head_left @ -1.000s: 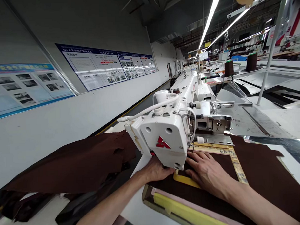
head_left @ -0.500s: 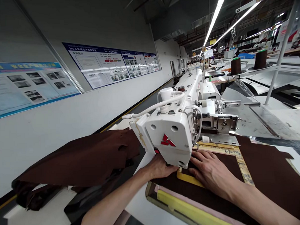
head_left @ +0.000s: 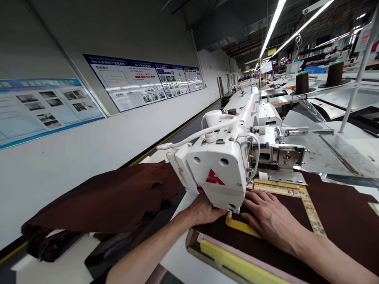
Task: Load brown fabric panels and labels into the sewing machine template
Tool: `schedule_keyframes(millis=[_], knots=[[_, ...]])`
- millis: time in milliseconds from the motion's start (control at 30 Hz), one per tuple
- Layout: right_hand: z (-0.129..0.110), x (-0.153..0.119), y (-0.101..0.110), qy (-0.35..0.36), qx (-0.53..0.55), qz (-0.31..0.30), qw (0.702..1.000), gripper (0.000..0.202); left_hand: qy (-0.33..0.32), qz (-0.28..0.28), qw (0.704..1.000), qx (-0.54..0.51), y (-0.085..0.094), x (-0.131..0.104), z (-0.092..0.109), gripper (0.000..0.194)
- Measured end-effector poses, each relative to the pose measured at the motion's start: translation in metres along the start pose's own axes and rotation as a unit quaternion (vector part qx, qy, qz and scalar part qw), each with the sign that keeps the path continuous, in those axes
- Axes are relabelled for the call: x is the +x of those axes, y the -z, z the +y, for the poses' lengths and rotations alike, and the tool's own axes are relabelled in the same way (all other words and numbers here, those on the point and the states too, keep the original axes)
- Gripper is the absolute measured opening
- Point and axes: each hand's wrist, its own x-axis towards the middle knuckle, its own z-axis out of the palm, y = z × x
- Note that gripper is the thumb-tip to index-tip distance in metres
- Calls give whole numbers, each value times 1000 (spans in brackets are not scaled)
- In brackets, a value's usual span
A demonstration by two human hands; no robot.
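Left hand: it (head_left: 207, 212) lay palm down at the near left of the machine head, its thumb stretched right to the near corner of the yellow-edged frame; its other fingers were mostly hidden behind the head, so whether they grasped anything could not be told
Right hand: it (head_left: 268, 216) lay low over the frame to the right of the needle area, its fingers (head_left: 253, 202) released and spread, reaching toward the machine head, with nothing clenched in them
Brown fabric: the sheet (head_left: 343, 203) lay spread under the frame and the right hand, showing inside the frame just beside the fingertips and running out to the right, beyond the wrist; its near part reached toward the padded strip
Yellow-edged frame: it (head_left: 313, 214) sat on the fabric around the right hand, one bar at the far side of the fingers, one to their right, and a yellow bar at their near side, passing partly beneath the hand
Sewing machine: the white head (head_left: 220, 170) with a red emblem stood between the hands
Padded strip: yellow and pink, it (head_left: 237, 262) lay on the near side of both hands
Desk: white, it (head_left: 176, 250) carried the work
Brown pile: folded cloth (head_left: 95, 199) lay at the left, well apart from the fingers
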Motion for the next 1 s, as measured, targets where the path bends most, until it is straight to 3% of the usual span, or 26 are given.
schedule_keyframes(millis=[433, 833, 1000], knots=[[3, -2, -4, 19, -2, 10, 1000, 36, 21, -11, 1000, 8, 1, -1, 5, 48], [-4, -1, 9, -4, 9, 4, 1000, 27, 15, -16, 1000, 17, -2, -1, -1, 49], [-5, -1, 12, -6, -2, -3, 1000, 28, 12, -13, 999, 28, -2, -1, -2, 39]])
